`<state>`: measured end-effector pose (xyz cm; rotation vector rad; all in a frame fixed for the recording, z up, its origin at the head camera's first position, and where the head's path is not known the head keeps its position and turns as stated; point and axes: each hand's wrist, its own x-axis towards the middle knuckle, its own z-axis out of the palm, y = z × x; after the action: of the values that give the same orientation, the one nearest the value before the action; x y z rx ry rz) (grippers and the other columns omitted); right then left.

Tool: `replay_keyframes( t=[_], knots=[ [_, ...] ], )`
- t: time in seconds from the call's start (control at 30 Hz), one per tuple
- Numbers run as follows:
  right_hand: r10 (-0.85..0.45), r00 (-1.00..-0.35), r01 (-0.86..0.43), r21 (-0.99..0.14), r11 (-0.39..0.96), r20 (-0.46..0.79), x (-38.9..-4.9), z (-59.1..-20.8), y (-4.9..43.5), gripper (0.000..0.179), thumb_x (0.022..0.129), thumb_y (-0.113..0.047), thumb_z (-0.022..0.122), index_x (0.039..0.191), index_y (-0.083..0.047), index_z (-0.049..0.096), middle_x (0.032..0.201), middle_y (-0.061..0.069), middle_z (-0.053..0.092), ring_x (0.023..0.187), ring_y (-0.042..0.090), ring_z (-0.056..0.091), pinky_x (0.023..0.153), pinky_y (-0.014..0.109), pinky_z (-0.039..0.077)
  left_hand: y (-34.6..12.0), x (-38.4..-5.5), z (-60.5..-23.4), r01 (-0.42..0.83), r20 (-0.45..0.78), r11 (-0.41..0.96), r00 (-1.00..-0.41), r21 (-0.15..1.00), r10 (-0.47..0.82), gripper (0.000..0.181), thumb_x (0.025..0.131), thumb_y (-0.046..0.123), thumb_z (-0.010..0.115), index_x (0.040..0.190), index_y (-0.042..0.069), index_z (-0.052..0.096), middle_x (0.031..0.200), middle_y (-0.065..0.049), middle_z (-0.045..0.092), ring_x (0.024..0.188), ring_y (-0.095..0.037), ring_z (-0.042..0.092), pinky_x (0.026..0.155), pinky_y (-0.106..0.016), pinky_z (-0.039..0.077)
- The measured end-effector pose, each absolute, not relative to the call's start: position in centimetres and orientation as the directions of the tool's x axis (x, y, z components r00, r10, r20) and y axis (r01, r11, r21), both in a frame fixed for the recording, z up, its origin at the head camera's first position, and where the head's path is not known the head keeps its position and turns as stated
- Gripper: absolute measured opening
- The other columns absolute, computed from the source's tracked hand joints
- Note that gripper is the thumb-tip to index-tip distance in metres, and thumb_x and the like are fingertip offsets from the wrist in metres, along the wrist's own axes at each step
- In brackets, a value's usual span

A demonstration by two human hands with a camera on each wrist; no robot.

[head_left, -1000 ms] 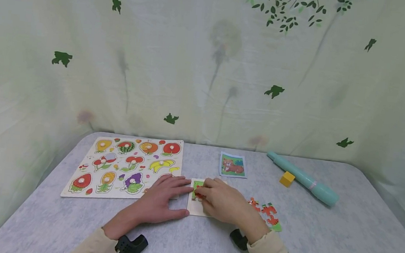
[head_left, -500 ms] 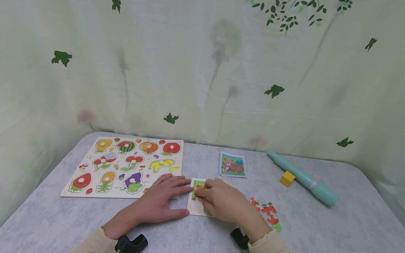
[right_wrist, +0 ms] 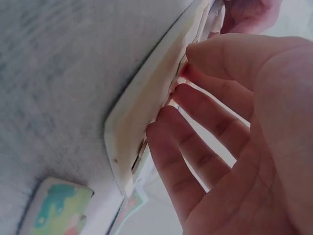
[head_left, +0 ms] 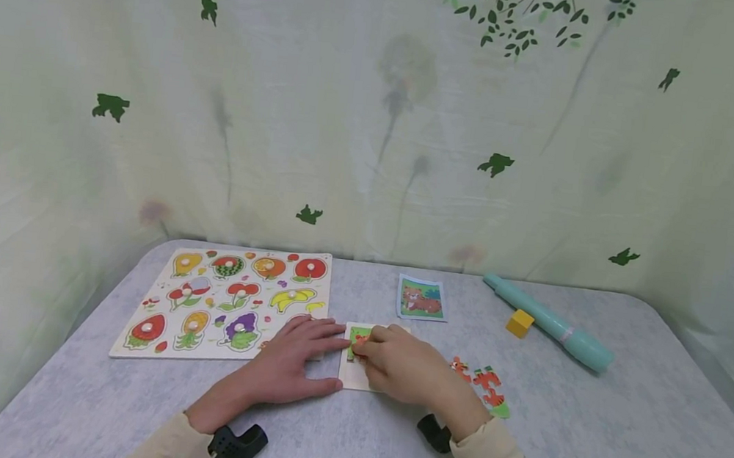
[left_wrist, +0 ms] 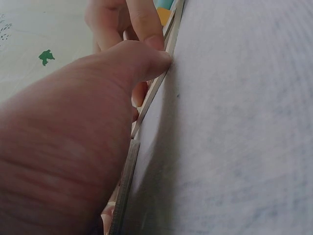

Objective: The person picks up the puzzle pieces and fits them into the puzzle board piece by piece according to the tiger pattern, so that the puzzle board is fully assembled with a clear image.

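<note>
Barely moving since a second ago, so maybe still fixing the picture (head_left: 359, 334) on the small puzzle board (head_left: 352, 379), pinching or pressing (cannot tell which) with the right hand (head_left: 410, 367), touching the board's left side with a wide left hand (head_left: 283, 370), leaving loose pieces (head_left: 489, 379) to its right.

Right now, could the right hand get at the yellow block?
Probably yes: the tabletop between the right hand and the yellow block shows nothing in the way, though that hand would first have to leave the small board.
</note>
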<state>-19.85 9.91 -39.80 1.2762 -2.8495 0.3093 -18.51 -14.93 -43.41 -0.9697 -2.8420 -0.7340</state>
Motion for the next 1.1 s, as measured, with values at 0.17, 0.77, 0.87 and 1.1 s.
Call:
replay_keyframes(
  t=[0.17,0.77,0.87,1.1],
  knots=[
    [-0.77,-0.633,-0.767,-0.203,0.609,0.078,-20.1,-39.5,10.2,0.03,0.1,-0.017,0.064,0.129,-0.013,0.073,0.115,-0.001,0.068,0.106,0.016,0.062,0.09,0.033,0.056,-15.0,-18.5,-43.5,0.592,0.202,0.686,-0.799,0.422,0.566,0.061,0.09,0.05,0.074,0.143,0.02,0.064,0.154,-0.003,0.054,0.148,-0.026,0.041,0.124,-0.056,0.023],
    [-0.775,-0.631,-0.681,-0.446,0.581,-0.046,-20.9,-38.2,12.0,0.038,0.101,-0.014,0.064,0.139,-0.011,0.066,0.137,0.003,0.066,0.129,0.019,0.059,0.111,0.042,0.048,-15.0,-18.5,-43.7,0.59,0.196,0.694,-0.802,0.413,0.565,0.061,0.09,0.051,0.074,0.143,0.021,0.064,0.154,-0.001,0.054,0.148,-0.025,0.041,0.124,-0.056,0.024],
    [-0.756,-0.651,-0.648,-0.475,0.596,-0.061,-20.8,-37.8,12.2,0.039,0.101,-0.016,0.064,0.14,-0.013,0.066,0.137,0.002,0.067,0.127,0.017,0.06,0.109,0.043,0.05,-15.0,-18.4,-43.6,0.597,0.204,0.689,-0.797,0.41,0.568,0.061,0.09,0.05,0.074,0.143,0.021,0.064,0.154,-0.002,0.054,0.148,-0.025,0.042,0.124,-0.056,0.024],
    [-0.717,-0.691,-0.592,-0.498,0.633,-0.09,-20.7,-36.9,13.0,0.037,0.102,-0.019,0.063,0.139,-0.017,0.067,0.134,0.0,0.068,0.116,0.015,0.063,0.101,0.042,0.053,-15.0,-18.5,-43.6,0.616,0.231,0.675,-0.784,0.406,0.577,0.06,0.09,0.049,0.075,0.141,0.019,0.065,0.152,-0.004,0.056,0.146,-0.026,0.044,0.123,-0.056,0.025]
  ],
)
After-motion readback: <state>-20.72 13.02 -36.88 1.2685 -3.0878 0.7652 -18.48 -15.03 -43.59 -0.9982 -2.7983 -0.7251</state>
